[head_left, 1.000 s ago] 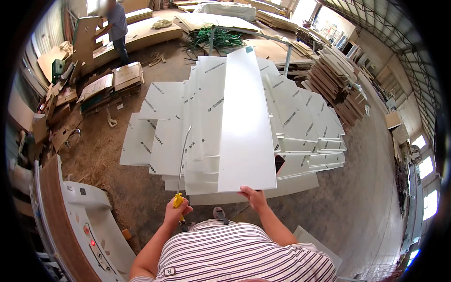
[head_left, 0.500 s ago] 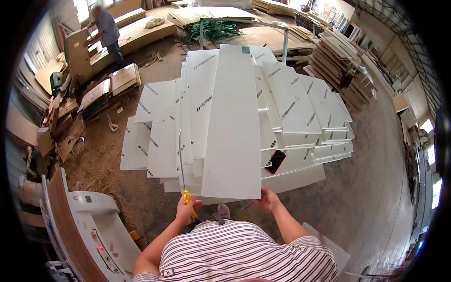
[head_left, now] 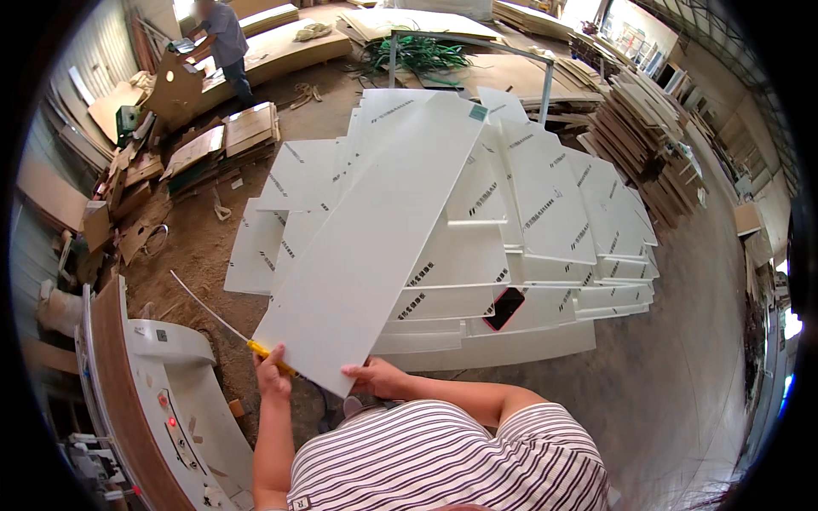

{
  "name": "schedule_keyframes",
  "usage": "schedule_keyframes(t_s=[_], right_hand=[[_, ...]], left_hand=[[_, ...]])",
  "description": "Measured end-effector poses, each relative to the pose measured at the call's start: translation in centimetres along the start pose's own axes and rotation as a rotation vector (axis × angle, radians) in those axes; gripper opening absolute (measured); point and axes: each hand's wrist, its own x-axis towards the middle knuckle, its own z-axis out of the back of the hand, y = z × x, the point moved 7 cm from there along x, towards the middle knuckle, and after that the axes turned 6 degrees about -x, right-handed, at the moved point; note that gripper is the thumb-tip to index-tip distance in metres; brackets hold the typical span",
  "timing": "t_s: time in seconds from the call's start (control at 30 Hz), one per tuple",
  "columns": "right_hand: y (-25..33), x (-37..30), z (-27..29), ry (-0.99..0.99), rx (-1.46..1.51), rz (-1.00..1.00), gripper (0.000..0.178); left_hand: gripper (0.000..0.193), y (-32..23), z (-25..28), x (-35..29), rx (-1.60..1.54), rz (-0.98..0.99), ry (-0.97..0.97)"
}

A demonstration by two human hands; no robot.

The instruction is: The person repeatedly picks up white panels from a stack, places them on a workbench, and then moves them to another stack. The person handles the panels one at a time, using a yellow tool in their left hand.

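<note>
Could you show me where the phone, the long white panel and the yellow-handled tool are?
Phone (head_left: 505, 309): head view, on its dark face.
Long white panel (head_left: 366, 238): head view, on the middle of its upper face.
Yellow-handled tool (head_left: 258, 347): head view, on the yellow handle, near the thin rod.

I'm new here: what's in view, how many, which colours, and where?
Panel stack: one, white with dark print, centre.
Loose panel: one, white, slanting across the stack.
Yellow-handled tool: one, yellow, pale rod, at the loose panel's near end.
Phone: one, black with red edge, on the stack.
Metal frame: one, grey, behind the stack.
Straps: too tangled to count, green, beyond the frame.
Board piles: several, brown and tan, left, right and far.
Machine: one, white, lower left.
Co-worker: one, grey-blue shirt, far left.
Striped shirt: one, white and dark, lower edge.
Left hand: one, bare, holding the tool.
Right hand: one, bare, gripping the loose panel's near corner.
</note>
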Motion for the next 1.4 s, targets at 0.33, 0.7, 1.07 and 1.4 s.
schedule_keyframes(t_s=[0.33, 0.7, 1.07, 1.4], right_hand=[[21.7, 9.9, 16.0, -0.045, 0.288, 0.386, 0.041], [2.1, 13.8, 0.0, 0.169, 0.106, 0.065, 0.011], [-18.4, 25.6, -25.9, 0.416, -0.147, -0.289, 0.007], [-31.1, 34.7, -43.6, 0.522, -0.398, -0.591, 0.024]], left_hand=[[0.052, -9.9, 4.8, -9.4, 0.041, -0.351, -0.030], [0.059, -19.8, 29.3, -27.3, 0.058, -0.533, -0.389], [0.060, -18.3, 51.5, -44.4, -0.210, -0.719, -0.836], [0.066, -17.5, 49.7, -47.5, -0.296, -0.709, -1.172]])
